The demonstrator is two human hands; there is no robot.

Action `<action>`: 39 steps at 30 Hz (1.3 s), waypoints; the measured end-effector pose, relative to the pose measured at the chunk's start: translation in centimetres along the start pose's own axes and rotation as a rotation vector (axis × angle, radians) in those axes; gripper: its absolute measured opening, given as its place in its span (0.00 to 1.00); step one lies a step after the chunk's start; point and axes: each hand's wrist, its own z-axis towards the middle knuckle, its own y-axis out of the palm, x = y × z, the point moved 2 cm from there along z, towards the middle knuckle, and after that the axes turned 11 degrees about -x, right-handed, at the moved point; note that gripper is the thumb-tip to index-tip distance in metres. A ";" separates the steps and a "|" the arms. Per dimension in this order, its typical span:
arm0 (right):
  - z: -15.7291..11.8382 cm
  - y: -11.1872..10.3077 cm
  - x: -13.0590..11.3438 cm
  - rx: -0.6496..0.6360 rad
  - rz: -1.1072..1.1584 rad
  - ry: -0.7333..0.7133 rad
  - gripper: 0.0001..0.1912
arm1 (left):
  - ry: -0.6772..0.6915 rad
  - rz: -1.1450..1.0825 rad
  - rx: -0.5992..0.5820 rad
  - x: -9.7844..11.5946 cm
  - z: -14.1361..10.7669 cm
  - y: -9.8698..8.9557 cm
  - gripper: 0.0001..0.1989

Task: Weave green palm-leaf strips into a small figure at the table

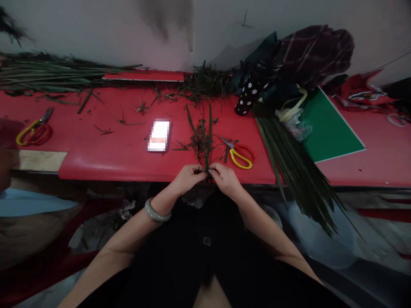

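Red table (105, 164), left to right. Long green leaves (48, 72) lie heaped along the wall; scissors (37, 127) with red and yellow handles lie nearer the edge. Next, a phone (159, 136), screen lit. Left hand (191, 177), pale bracelet (157, 211) on the wrist, has thumb and fingers pinched on the lower end of the green strips (206, 159), upright in view at the front edge. Right hand (226, 179) pinches the same end just beside it; fingertips are dim, so the exact grip is uncertain. Beyond: second scissors (231, 146), blades apart, flowered bottle (248, 94), leaf bundle (298, 167) overhanging the edge, green board (330, 132).
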 end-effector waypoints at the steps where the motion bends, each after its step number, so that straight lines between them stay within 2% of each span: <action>1: 0.0 0.0 0.1 0.003 -0.013 0.011 0.08 | -0.007 -0.002 -0.003 0.1 -0.1 0.1 0.08; 6: -0.2 -0.2 0.2 0.022 0.018 0.017 0.09 | -0.021 0.012 -0.003 0.8 -0.4 0.3 0.08; 12: 0.0 -0.5 -0.1 0.075 0.105 -0.024 0.11 | -0.015 0.112 0.003 0.4 -0.1 0.3 0.06; 17: 0.2 -0.6 0.0 0.092 0.081 -0.021 0.10 | -0.025 0.156 0.014 0.3 -0.1 0.4 0.07; 25: 0.0 -0.6 -0.1 0.055 -0.078 -0.017 0.10 | -0.030 0.105 0.002 0.3 -0.2 0.6 0.07; 30: 0.1 -0.6 0.3 0.086 -0.099 0.033 0.09 | -0.022 -0.006 -0.093 0.9 -0.8 0.9 0.08; 33: 1.0 -0.7 2.0 0.142 0.117 0.063 0.07 | -0.026 -0.073 -0.159 1.5 -1.5 1.2 0.09; 36: 1.9 -1.1 4.3 0.242 0.592 0.183 0.06 | -0.045 -0.178 -0.242 1.8 -2.0 1.5 0.09; 39: 2.0 -1.4 5.0 0.321 0.941 0.226 0.07 | -0.063 -0.272 -0.241 1.8 -2.1 1.6 0.09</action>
